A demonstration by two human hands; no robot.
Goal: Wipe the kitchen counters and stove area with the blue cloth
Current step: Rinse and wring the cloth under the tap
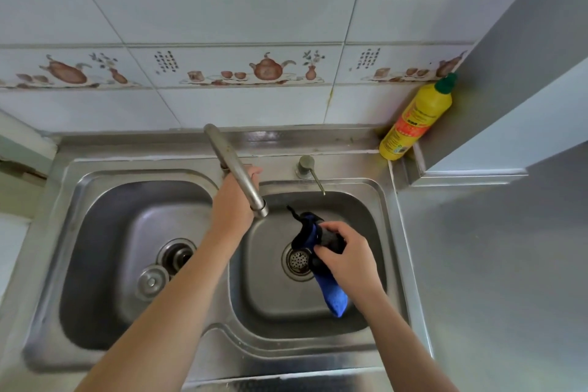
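Observation:
My right hand (345, 256) grips the blue cloth (332, 294) over the right basin of the steel double sink (222, 337). The cloth is bunched dark and wet above my fingers, and a blue end hangs below my palm, above the right drain (297, 261). My left hand (234, 200) reaches behind the steel tap spout (237, 172), near the tap's base; the spout hides its fingers, so what they hold is not visible. The spout's mouth points into the right basin. No water stream shows.
A yellow bottle with a green cap (416, 119) leans in the back right corner. A small second tap (307, 167) stands behind the right basin. The left basin holds a drain and a loose plug (152, 282). Grey counter (496, 264) lies to the right, tiled wall behind.

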